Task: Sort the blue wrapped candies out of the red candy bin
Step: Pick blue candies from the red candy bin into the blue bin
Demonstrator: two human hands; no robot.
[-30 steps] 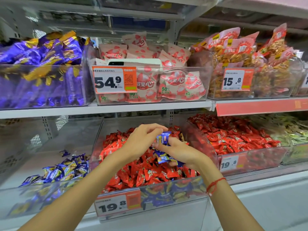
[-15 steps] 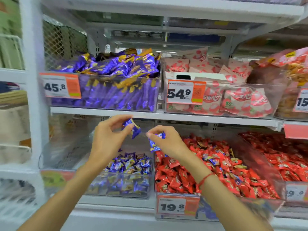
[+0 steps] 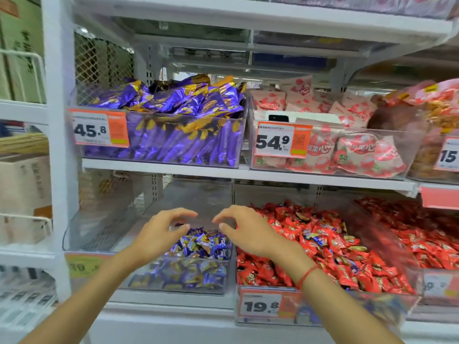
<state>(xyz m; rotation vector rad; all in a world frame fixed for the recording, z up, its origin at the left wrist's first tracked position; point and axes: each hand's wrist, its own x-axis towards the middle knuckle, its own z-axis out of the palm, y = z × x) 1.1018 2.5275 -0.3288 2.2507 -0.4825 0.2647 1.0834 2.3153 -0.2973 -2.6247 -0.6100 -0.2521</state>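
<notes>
Your left hand and right hand hover empty, fingers loosely curled, over the blue candies in the clear bin, beside the red candy bin.

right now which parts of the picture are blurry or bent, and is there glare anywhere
Head view: the lower right is motion-smeared, around the red candy bin's front corner; the price tag 45.8 reads sharp. Wide-angle bend shows in the upper shelf edge, which slopes and curves. Soft reflections haze the clear bin of blue candies. Lighting is even, with no hard shadows.
</notes>
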